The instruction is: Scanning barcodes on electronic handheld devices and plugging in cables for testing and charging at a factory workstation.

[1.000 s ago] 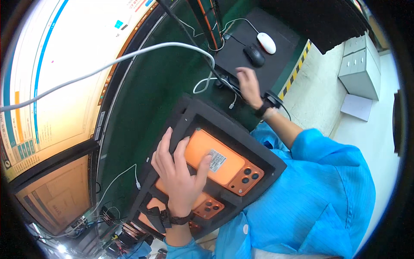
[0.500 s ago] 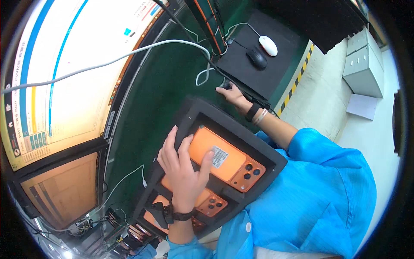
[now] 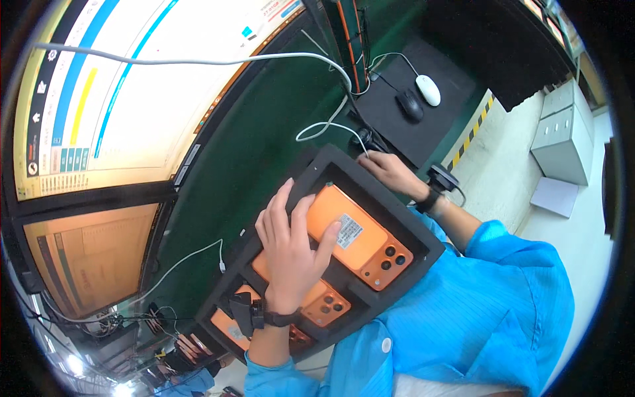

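Observation:
A black foam tray tilts in front of me, with several orange phones lying camera side up in its slots. The nearest-to-right phone bears a white label and three big lenses at one end. Over it and the neighbouring phone lies my left hand, fingers spread, thumb by the label. A black strap with a small device rings that wrist. Beyond the tray's upper right corner, my right hand pinches the end of a white cable; the plug itself is hidden by the fingers.
A large monitor and a smaller screen stand on the left. A white mouse and a black mouse sit on a dark mat. Another white cable lies left of the tray. Grey cabinets stand at the right.
My right hand has left a black piece on the mat's edge and come closer to the tray, now with the white cable's end in its fingers. My left hand stays on the phones.

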Demonstrator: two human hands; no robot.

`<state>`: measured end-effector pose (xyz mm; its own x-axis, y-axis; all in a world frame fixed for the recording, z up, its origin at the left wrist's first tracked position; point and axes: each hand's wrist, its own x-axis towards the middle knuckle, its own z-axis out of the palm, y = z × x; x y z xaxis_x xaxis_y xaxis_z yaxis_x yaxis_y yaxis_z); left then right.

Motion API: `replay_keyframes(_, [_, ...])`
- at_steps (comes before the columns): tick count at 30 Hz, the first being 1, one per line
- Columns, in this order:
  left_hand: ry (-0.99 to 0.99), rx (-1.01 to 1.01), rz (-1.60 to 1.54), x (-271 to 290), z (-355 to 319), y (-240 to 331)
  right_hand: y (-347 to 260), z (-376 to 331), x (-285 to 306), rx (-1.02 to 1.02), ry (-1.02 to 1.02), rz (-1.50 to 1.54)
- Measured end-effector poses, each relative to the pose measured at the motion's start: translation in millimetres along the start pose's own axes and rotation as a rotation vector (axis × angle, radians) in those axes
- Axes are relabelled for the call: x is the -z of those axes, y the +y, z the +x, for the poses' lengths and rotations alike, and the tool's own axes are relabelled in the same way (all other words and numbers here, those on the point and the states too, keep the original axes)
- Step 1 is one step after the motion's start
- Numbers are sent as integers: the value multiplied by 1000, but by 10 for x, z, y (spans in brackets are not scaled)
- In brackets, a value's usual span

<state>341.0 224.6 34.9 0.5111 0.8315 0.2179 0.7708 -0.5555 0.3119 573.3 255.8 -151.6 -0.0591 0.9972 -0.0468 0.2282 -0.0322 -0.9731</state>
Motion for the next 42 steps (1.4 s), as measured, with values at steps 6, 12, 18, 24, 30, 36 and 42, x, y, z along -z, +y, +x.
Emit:
replay_keyframes(6, [8, 28, -52, 17, 8, -19, -1027, -520, 708, -99, -231, -158])
replay_keyframes(12, [3, 91, -346, 143, 12, -22, -1648, -588, 1144, -56, -536, 721])
replay_keyframes(18, [-64, 367, -1272, 389, -131, 320, -2176, -227, 758, 209, -565, 640])
replay_keyframes(24, [-43, -27, -833, 607, -90, 522, -2580, -161, 560, 599, -576, 328])
replay_keyframes(30, [-1, -43, -845, 586, -127, 504, -2739, -269, 577, 602, -607, 105])
replay_keyframes(36, [48, -70, -910, 550, -98, 503, -2757, -275, 615, 627, -581, 21])
replay_keyframes(42, [15, -67, -756, 622, -206, 423, -2754, -272, 525, 602, -682, -66])
